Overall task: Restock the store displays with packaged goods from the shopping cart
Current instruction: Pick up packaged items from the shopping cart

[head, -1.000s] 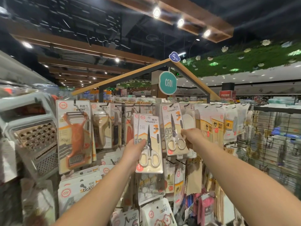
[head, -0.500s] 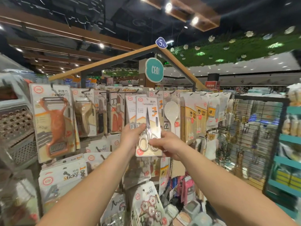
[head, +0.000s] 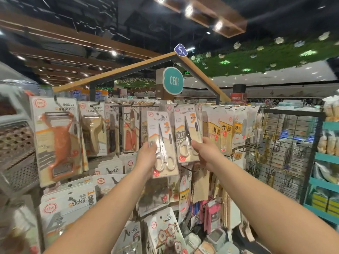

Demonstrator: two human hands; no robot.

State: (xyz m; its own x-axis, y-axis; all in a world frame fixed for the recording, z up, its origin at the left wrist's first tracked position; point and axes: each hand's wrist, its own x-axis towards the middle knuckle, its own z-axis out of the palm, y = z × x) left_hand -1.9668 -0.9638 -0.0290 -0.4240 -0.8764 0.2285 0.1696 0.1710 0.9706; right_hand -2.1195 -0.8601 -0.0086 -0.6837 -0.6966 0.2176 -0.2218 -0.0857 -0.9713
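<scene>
Left to right: orange peeler pack on its hook; left hand grasping the lower left edge of a scissors pack held before the display; right hand apparently pinching a second scissors pack, whose hanging is unclear. The carded blisters look light and stiff; judged best gripped by the card edge, hang-hole uppermost.

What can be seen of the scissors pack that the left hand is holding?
The scissors pack is a tall white card printed "Scissors", with orange shapes and a red round sticker at its lower left. A pair of scissors with metal blades and pale loop handles sits on it, seemingly under clear plastic, blades up. It is held upright in front of the hanging goods; the left hand grips its left edge. Whether it hangs on a hook is unclear.
</scene>
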